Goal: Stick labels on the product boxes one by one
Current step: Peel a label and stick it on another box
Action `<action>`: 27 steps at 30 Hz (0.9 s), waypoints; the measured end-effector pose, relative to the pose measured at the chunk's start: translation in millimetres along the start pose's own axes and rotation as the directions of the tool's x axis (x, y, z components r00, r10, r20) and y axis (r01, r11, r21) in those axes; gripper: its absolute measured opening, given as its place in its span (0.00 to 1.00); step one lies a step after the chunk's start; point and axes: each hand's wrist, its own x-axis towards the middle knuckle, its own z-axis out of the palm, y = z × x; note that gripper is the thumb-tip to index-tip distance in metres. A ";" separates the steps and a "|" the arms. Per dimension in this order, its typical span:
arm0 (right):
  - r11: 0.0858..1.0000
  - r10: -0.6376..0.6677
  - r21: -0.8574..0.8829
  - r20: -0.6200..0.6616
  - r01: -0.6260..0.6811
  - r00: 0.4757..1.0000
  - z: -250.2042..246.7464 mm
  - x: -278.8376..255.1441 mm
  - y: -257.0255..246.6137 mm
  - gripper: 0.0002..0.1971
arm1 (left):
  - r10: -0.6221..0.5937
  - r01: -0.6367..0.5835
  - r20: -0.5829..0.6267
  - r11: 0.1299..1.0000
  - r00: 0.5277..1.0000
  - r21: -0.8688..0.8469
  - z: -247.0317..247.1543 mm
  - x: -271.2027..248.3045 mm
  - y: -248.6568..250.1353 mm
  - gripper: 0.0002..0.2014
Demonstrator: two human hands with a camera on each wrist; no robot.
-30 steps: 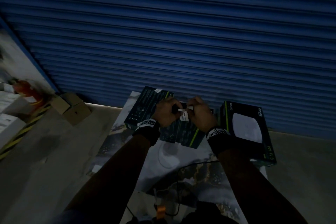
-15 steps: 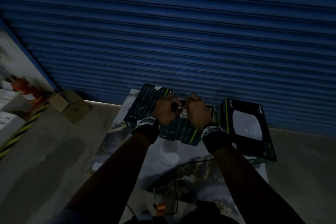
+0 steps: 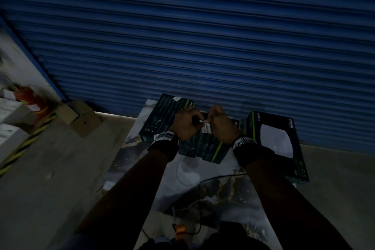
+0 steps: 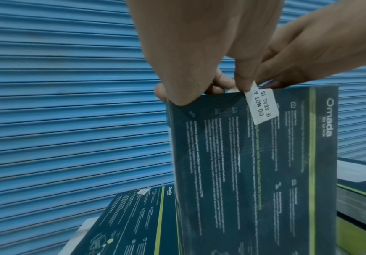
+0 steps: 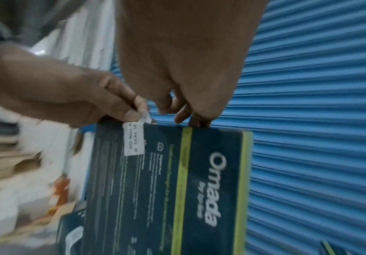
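Since earlier, both hands sit slightly higher in frame: left hand (image 4: 190,57) pinches the upright box (image 4: 265,172) and label (image 4: 262,105); right hand (image 5: 184,57) grips its top edge, fingertips hidden.

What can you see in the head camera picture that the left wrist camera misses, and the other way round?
Only the head view shows the brown cardboard box, the black box with a white oval and both wristbands. Only the left wrist view makes the seal label readable: "DO NOT A… IF SEAL IS…". Both show the left hand and right hand at the top edge of the upright Omada box, another labelled box and the blue shutter.
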 end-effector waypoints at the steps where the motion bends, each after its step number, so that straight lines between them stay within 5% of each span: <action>1: 0.999 0.010 0.050 -0.061 -0.007 0.998 -2.6 -2.1 1.3 0.08 | -0.006 0.006 0.001 1.000 1.000 0.000 0.1 0.5 -0.5 0.08; 6: 0.983 0.134 0.143 -0.146 -0.113 0.980 -4.3 -11.5 1.9 0.08 | 0.000 0.000 0.002 1.000 1.000 0.004 -0.1 0.5 -2.0 0.09; 10: 0.991 0.084 0.121 -0.184 -0.062 0.979 -5.5 -12.9 -4.4 0.08 | 0.001 -0.001 0.000 1.000 1.000 -0.002 1.2 0.5 0.6 0.09; 16: 0.992 0.097 -0.069 -0.076 -0.103 0.992 -7.9 -3.1 -13.5 0.04 | -0.009 0.009 -0.028 1.000 1.000 -0.007 2.0 1.1 0.0 0.08; 24: 0.973 0.066 -0.218 -0.058 -0.077 0.996 -5.3 -0.1 -19.6 0.25 | -0.027 0.027 0.005 1.000 1.000 0.001 -0.1 1.5 1.0 0.13; 27: 0.983 0.001 -0.181 -0.039 -0.008 0.999 -5.3 -3.7 -15.9 0.23 | -0.013 0.013 -0.009 1.000 1.000 0.003 0.6 0.1 -0.2 0.12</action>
